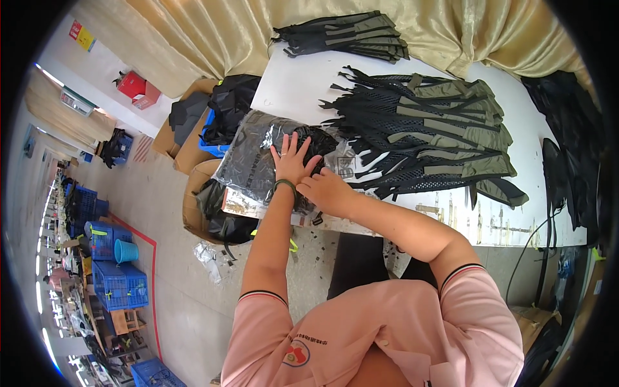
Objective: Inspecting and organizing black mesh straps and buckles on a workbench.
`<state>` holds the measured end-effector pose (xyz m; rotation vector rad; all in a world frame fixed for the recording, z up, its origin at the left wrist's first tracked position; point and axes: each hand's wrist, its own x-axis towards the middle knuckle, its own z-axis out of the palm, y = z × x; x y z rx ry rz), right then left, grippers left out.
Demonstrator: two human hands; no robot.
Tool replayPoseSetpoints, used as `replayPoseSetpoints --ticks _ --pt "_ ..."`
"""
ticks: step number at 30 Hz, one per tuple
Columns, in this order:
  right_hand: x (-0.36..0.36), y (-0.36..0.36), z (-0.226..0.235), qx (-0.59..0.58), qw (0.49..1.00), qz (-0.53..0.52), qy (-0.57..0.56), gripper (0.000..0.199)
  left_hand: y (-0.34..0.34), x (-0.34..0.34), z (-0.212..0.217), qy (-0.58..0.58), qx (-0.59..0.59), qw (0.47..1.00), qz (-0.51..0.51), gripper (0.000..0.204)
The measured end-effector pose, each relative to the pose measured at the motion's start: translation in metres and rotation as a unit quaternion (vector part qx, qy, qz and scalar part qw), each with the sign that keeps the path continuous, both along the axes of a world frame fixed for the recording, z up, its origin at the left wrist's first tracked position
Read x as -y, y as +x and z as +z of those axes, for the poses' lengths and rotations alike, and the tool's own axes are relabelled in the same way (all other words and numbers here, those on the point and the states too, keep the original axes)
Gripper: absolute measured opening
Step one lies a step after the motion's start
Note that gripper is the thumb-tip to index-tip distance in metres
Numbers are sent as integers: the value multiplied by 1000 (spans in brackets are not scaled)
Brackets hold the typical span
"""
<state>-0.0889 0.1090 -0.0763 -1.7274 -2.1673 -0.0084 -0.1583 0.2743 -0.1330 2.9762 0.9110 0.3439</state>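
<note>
Standing at the white worktop (296, 84), I face a gold curtain (213, 32) hung behind it. Two heaps of black-and-olive strap pieces cover much of the worktop: the big heap (438, 135) in the middle, a smaller stack (348, 35) at the far edge. At the near left corner lies a black bag in clear plastic wrap (258, 155), partly overhanging cardboard boxes (193, 187) on the floor. My left hand (292, 159) presses flat on the bag, its fingers (287, 143) spread and released. My right hand (325, 190) rests just beside it on the wrap, loosely curled, gripping nothing I can see.
</note>
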Motion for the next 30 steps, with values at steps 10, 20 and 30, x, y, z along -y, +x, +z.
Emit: replayPoseSetpoints --ticks 10,20,30 --pt "-8 10 -10 49 996 54 51 6 -2 7 8 12 45 999 -18 56" --pt "57 68 -4 -55 987 116 93 17 -3 7 6 5 55 998 -24 56" --pt "106 68 -7 -103 985 -77 118 26 -43 30 56 -80 381 919 -59 26"
